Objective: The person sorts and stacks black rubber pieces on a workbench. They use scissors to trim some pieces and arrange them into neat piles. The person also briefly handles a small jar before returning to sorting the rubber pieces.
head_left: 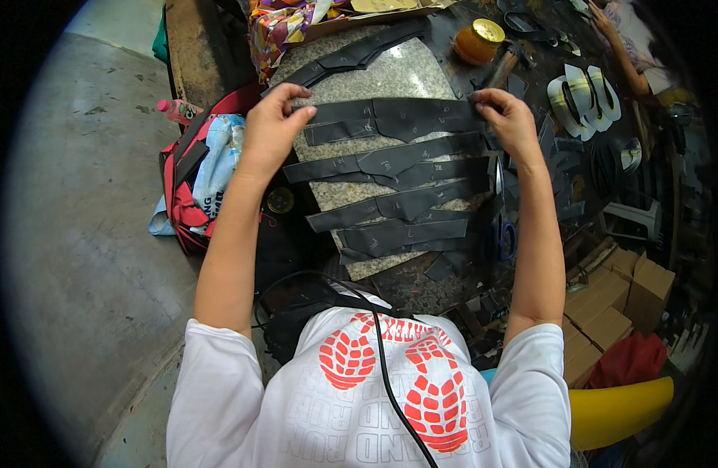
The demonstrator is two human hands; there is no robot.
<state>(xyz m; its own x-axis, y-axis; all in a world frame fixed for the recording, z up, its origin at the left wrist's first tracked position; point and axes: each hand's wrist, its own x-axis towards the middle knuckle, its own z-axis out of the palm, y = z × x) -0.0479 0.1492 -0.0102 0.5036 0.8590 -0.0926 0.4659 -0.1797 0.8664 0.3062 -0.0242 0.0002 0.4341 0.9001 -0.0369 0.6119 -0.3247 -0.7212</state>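
Several black, leather-like cut pieces with light pencil marks lie in rows across a speckled stone slab (405,72). One long black piece (413,117) stretches between my two hands. At its left end is my left hand (274,129), thumb and forefinger apart, the thumb tip close against the edge. My right hand (511,125) pinches the right end between thumb and fingers. Beyond them, an angled black piece (355,54) crosses the far part of the slab. Nearer me lie more overlapping black pieces (405,204).
Blue-handled scissors (505,238) lie right of the slab. An orange jar (476,45) and a hammer (503,69) stand farther off. White-and-yellow curved pieces (583,101) sit at right, near another person's arm (620,47). A red bag (175,183) hangs at left.
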